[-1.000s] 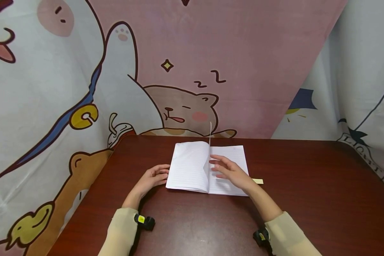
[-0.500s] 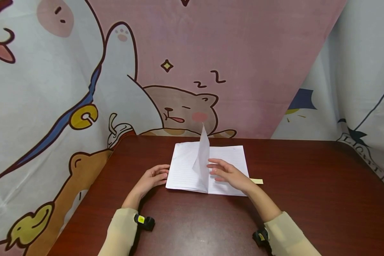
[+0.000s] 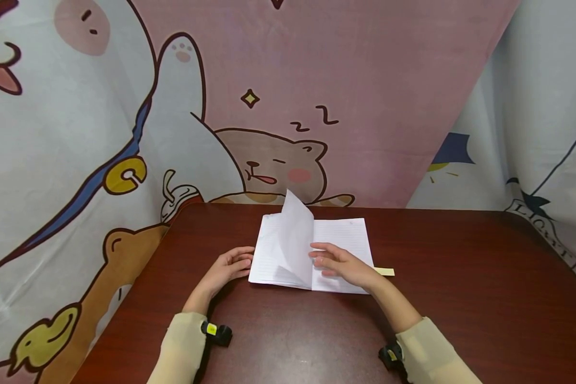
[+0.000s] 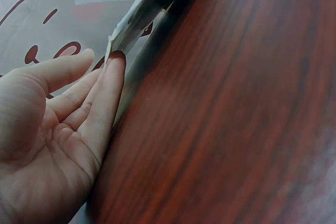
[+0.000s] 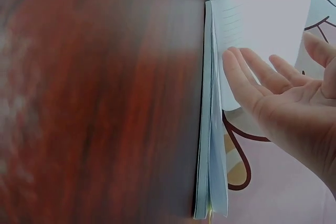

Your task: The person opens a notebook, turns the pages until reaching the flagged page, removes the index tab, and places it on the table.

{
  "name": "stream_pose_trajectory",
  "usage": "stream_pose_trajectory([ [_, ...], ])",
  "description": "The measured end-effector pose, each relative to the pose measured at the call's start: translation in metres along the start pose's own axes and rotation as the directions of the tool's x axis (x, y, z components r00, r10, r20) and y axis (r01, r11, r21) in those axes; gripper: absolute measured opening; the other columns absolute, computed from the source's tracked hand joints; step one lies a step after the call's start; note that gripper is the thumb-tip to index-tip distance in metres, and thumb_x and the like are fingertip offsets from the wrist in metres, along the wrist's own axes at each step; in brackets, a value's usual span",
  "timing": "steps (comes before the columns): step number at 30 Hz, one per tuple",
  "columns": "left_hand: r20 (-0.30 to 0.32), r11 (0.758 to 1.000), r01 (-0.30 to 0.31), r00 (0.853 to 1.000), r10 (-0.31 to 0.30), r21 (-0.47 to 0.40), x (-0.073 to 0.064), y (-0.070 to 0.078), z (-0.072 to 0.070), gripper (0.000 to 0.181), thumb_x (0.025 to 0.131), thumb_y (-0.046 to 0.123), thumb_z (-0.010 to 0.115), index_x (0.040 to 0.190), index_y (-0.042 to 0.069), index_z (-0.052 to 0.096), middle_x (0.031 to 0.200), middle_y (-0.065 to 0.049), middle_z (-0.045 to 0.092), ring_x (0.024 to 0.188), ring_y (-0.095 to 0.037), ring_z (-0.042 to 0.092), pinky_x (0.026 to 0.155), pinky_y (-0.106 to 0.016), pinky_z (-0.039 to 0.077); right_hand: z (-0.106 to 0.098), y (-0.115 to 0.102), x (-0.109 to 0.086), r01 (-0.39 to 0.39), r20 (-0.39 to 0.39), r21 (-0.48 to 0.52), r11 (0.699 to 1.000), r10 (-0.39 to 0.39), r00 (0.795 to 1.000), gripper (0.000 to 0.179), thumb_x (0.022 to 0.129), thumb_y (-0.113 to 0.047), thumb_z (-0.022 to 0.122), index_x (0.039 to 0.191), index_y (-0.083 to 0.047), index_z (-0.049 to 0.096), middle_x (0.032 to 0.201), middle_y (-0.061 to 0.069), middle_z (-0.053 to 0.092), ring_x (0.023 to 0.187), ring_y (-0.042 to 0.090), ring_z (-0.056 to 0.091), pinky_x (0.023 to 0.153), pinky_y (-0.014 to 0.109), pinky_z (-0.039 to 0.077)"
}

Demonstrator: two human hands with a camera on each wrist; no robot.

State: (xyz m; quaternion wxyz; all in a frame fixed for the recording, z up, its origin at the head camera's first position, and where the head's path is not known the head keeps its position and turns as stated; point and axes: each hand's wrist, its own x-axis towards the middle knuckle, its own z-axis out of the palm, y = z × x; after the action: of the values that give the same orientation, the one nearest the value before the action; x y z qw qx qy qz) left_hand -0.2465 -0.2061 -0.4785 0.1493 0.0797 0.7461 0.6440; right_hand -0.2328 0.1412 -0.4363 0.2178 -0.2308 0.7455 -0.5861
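An open notebook [image 3: 343,234] with white lined pages lies on the table in the head view. One loose-standing page [image 3: 296,229] rises from the spine and leans over to the left side. My left hand [image 3: 230,268] is at the notebook's left edge; in the left wrist view its fairly straight fingertips touch the lower edge, with the thumb held apart. Over the right-hand page hovers my right hand [image 3: 342,262], fingers extended toward the spine. The right wrist view shows that hand's fingers [image 5: 265,74] spread beside the raised page, pinching nothing.
A pale yellow tab [image 3: 385,272] sticks out past the notebook's right edge. Beneath everything is a dark red-brown wooden table [image 3: 461,298]. A cartoon-printed cloth [image 3: 365,80] hangs behind and at both sides. Each wrist carries a small black camera [image 3: 217,333].
The page has swung from upright at the spine over to the left. My right hand has shifted slightly down and left, while the left hand has stayed put.
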Motion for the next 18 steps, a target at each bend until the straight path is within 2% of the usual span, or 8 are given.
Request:
stream_pose_trajectory([
  [18, 0.003, 1.0, 0.009, 1.0, -0.009, 0.002, 0.0006, 0.0014, -0.0003, 0.049, 0.1, 0.014, 0.06, 0.146, 0.002, 0.046, 0.136, -0.023, 0.055, 0.108, -0.012, 0.065, 0.092, -0.028, 0.057, 0.0023, 0.0009, 0.0003, -0.036, 0.042, -0.019, 0.999, 0.037, 0.998, 0.055, 0.106, -0.021, 0.048, 0.152, 0.004, 0.031, 0.15, 0.03, 0.043, 0.136, 0.046, 0.046, 0.108, 0.052, 0.046],
])
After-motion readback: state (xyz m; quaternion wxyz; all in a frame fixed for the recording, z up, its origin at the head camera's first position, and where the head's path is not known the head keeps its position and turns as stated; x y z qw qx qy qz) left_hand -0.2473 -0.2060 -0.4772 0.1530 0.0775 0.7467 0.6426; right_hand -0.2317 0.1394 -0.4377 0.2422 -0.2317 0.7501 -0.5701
